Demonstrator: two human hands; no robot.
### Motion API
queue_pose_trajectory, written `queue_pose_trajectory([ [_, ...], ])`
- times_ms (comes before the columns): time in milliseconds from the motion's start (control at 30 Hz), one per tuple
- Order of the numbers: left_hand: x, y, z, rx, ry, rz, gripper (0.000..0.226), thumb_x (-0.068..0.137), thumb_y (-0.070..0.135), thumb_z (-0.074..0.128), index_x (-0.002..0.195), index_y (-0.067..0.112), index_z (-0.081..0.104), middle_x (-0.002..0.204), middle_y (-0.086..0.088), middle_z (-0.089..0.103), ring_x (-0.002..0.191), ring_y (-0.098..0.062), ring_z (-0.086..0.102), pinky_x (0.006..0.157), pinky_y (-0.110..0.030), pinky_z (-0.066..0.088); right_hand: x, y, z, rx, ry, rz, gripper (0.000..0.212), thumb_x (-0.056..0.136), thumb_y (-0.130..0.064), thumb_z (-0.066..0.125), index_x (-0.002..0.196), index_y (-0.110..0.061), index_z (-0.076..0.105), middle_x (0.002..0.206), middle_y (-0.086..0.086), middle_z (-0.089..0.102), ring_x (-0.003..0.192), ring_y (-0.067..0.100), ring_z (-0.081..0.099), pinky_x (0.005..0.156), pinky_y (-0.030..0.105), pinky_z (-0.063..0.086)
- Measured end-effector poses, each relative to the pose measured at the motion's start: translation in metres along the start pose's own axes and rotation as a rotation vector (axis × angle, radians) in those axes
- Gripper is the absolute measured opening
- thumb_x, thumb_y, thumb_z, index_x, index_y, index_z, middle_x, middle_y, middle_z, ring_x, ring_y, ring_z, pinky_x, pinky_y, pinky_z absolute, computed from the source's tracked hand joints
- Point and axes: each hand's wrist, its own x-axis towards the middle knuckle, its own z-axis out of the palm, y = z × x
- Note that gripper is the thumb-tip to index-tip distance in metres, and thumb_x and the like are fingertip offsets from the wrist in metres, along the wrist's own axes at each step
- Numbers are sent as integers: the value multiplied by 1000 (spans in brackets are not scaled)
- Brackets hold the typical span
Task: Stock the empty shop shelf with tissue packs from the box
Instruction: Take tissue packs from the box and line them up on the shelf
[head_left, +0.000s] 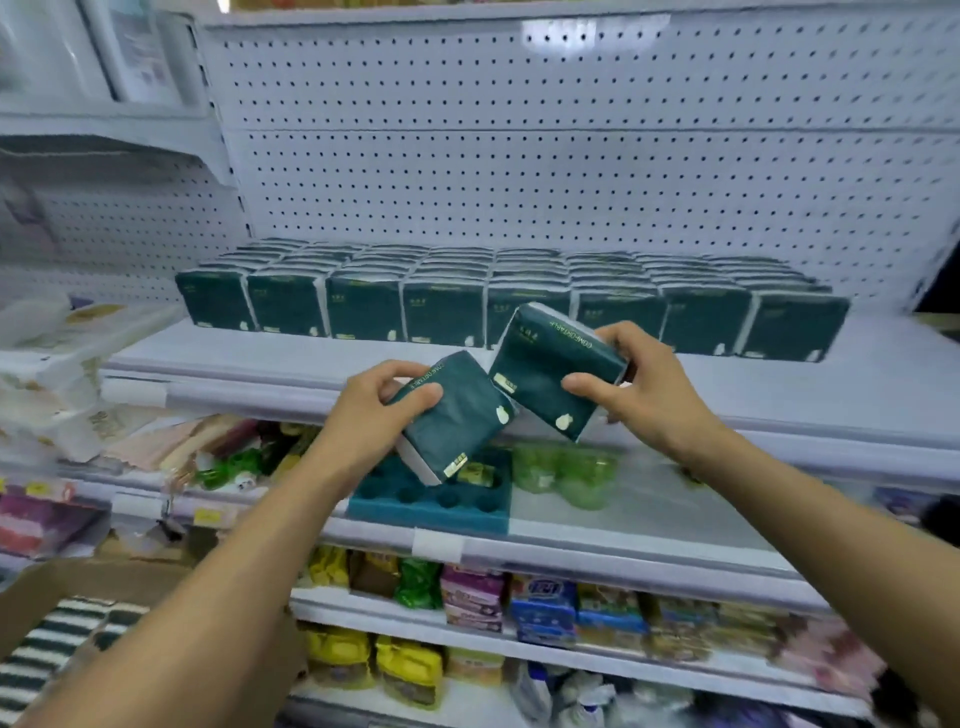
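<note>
Each of my hands holds a dark green tissue pack in front of the white shelf (291, 366). My left hand (382, 402) grips one tissue pack (460, 421), tilted, its white end pointing down. My right hand (636, 384) grips a second tissue pack (545, 371), tilted and slightly higher, just before the shelf's front edge. The two packs nearly touch. On the shelf behind, several rows of the same green packs (514, 296) stand upright, filling the back from left to right. The cardboard box (98, 577) sits at lower left with packs (57, 644) inside.
A white pegboard back wall (519, 156) rises above the shelf. The strip of shelf in front of the rows is bare. Below are a teal tray (431, 501), green bottles (566, 473) and lower shelves of colourful packets (519, 597). Wrapped goods (57, 358) crowd the left bay.
</note>
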Motion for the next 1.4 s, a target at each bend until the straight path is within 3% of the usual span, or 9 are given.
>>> queue_pose_trajectory([
  [167,11,32,72,-44,-14,16,14,89,25,71,103,28,67,92,-2,73,75,-9,72,54,-24,53,0,33,-75,-21,80,16,38,83,-24,76,110,-28,49,103,-15,62,67,6,56,54,23,50],
  [367,31,46,108,-5,-95,40,17,90,30,70,106,28,66,94,6,74,81,-10,71,56,-26,50,4,84,-155,-285,148,46,34,81,-22,77,111,-30,61,118,-9,60,109,12,54,93,26,39],
  [467,45,50,115,18,-134,54,16,90,31,69,105,28,67,90,8,75,82,-13,71,60,-35,51,6,108,-174,-438,142,105,35,81,-20,76,112,-29,61,117,-1,58,107,20,54,91,28,40],
  [600,64,54,125,-27,-173,44,15,90,25,70,105,23,68,90,2,75,76,-9,72,54,-21,52,21,129,-174,-568,223,114,41,84,-24,74,123,-25,62,113,-2,48,101,15,48,85,28,41],
  [867,92,53,133,27,-232,65,14,91,27,69,105,27,67,88,7,76,72,-4,69,53,-20,48,62,138,-158,-845,267,41,45,86,-32,71,129,-27,60,124,3,47,116,21,45,79,36,48],
  [967,99,51,135,-11,-291,43,15,92,24,67,107,24,67,92,7,76,79,-4,71,58,-12,49,74,139,-156,-857,238,9,48,87,-30,71,132,-24,58,123,4,48,108,21,49,77,35,48],
  [1167,107,47,140,0,-340,39,20,92,27,68,111,25,68,97,8,76,89,-8,71,73,-18,52,83,147,-153,-883,238,-75,48,83,-29,75,129,-23,60,117,5,52,101,24,52,71,38,53],
  [1300,113,50,147,-17,-341,40,22,90,27,70,111,27,68,100,7,75,93,-9,71,76,-20,52,84,141,-154,-987,276,-90,50,84,-47,67,130,-26,60,122,8,52,111,28,49,83,41,46],
  [1400,114,56,163,0,-379,100,24,84,28,75,107,31,71,108,11,72,102,-6,67,83,-23,54,70,111,-147,-589,279,-46,64,80,-58,65,138,-41,46,117,-4,50,105,14,48,84,27,43],
])
